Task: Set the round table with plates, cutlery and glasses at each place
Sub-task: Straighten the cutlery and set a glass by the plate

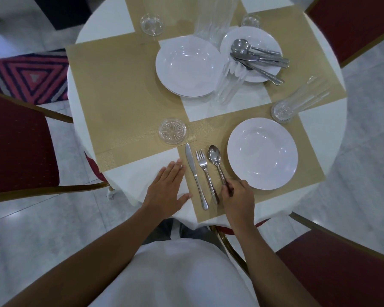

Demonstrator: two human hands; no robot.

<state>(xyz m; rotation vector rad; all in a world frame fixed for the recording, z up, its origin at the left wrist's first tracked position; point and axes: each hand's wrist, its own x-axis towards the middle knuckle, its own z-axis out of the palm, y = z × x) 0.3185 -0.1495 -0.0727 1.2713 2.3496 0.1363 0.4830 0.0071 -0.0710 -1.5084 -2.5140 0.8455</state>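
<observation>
On the near gold placemat lie a knife, a fork and a spoon, side by side, left of a white plate. My right hand pinches the spoon's handle end. My left hand rests flat with straight fingers on the white tablecloth beside the mat. A stack of white plates sits mid-table. Beyond it, a smaller plate carries several pieces of spare cutlery.
A tall glass stands right of the near plate. A glass coaster sits on the left mat. More tall glasses and a stemmed glass stand further back. Red chairs ring the table.
</observation>
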